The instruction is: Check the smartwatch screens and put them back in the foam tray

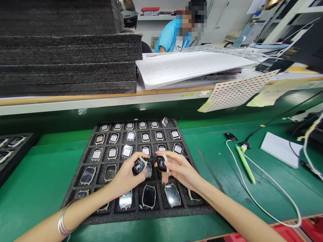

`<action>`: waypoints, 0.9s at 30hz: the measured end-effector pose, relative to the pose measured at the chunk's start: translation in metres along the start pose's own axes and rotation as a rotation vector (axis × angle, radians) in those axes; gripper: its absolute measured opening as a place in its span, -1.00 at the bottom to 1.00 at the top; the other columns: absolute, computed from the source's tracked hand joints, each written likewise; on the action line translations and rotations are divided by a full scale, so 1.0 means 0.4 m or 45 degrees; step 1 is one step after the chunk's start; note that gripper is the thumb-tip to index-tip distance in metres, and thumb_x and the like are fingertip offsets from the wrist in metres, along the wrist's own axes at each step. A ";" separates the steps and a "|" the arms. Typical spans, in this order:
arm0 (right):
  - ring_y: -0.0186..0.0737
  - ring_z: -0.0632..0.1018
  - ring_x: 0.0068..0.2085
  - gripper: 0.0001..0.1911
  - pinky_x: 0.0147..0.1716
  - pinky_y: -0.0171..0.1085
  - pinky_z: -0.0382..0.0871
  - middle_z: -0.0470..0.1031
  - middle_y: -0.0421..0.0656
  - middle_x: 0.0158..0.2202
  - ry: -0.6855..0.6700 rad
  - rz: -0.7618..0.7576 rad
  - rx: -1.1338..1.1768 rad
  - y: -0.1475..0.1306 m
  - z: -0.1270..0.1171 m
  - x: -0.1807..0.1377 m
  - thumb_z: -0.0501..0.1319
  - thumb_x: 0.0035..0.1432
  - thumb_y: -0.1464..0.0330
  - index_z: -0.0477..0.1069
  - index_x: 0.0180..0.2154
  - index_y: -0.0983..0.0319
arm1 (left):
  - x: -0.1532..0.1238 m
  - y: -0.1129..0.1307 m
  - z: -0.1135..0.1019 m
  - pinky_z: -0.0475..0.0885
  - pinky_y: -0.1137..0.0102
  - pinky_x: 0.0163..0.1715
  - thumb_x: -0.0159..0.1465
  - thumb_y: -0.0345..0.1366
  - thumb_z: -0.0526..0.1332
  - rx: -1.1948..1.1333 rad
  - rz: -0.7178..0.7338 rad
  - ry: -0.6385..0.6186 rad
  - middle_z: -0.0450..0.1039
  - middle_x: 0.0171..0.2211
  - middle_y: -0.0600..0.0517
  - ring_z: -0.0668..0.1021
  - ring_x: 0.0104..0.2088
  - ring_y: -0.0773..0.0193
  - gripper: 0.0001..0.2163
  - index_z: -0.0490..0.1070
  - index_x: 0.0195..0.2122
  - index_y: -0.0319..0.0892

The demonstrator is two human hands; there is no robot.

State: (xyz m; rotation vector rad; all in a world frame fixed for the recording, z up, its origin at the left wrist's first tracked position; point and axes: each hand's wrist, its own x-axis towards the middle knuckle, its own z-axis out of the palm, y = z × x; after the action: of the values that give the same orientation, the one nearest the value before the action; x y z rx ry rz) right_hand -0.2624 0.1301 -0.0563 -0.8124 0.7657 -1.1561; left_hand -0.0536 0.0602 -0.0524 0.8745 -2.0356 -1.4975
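My left hand (132,173) pinches a smartwatch body (139,166) without a strap; its dark screen shows a small lit picture. A similar smartwatch body (160,163), also lit, is between the thumb and fingers of my right hand (179,169). Both hands are over the middle of a black foam tray (136,216) with square compartments. Several watch bodies lie in it face up. Those in the back rows, such as one watch (130,135), have white lit screens. Dark screens, like that of the front watch (148,196), show in the nearer rows.
Another foam tray (31,137) with watches lies at the left. On the right of the green bench (209,215) are a white cable (277,181), a green pen (245,164) and a white pad (281,149). Stacked black foam (68,64) and papers (191,67) occupy the shelf; a person (171,35) is behind.
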 end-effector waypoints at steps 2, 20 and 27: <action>-0.19 0.58 -0.48 -0.61 -0.45 -0.25 0.51 0.50 -0.13 -0.35 -0.002 -0.014 0.000 -0.001 0.001 0.000 0.28 0.20 0.35 0.36 0.07 0.22 | 0.001 0.000 -0.001 0.29 0.42 -0.27 0.16 -0.46 0.13 -0.003 0.000 0.007 0.37 -0.33 0.11 0.42 -0.34 0.28 -0.71 0.28 -0.07 -0.10; -0.04 0.61 -0.32 -0.55 -0.44 -0.25 0.50 0.46 0.06 -0.10 -0.044 0.042 0.027 -0.005 0.006 0.000 0.15 0.28 0.34 0.17 0.17 0.25 | 0.007 -0.018 0.012 0.44 0.43 -0.44 0.16 -0.36 0.23 -0.518 -0.146 -0.026 0.36 -0.24 0.01 0.47 -0.33 0.25 -0.44 0.07 0.17 -0.09; -0.06 0.61 -0.39 -0.47 -0.51 -0.26 0.49 0.48 0.07 -0.11 0.096 0.037 -0.048 0.005 0.004 0.001 0.15 0.24 0.35 0.08 0.20 0.24 | 0.015 -0.016 0.006 0.45 0.23 -0.12 0.15 -0.42 0.19 -0.864 -0.238 -0.058 0.43 -0.18 -0.05 0.51 -0.17 0.15 -0.55 0.21 0.09 -0.15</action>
State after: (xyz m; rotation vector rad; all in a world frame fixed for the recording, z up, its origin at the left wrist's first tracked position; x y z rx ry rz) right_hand -0.2600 0.1302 -0.0574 -0.7899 0.8611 -1.1541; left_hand -0.0581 0.0560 -0.0592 0.7526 -1.3290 -2.1318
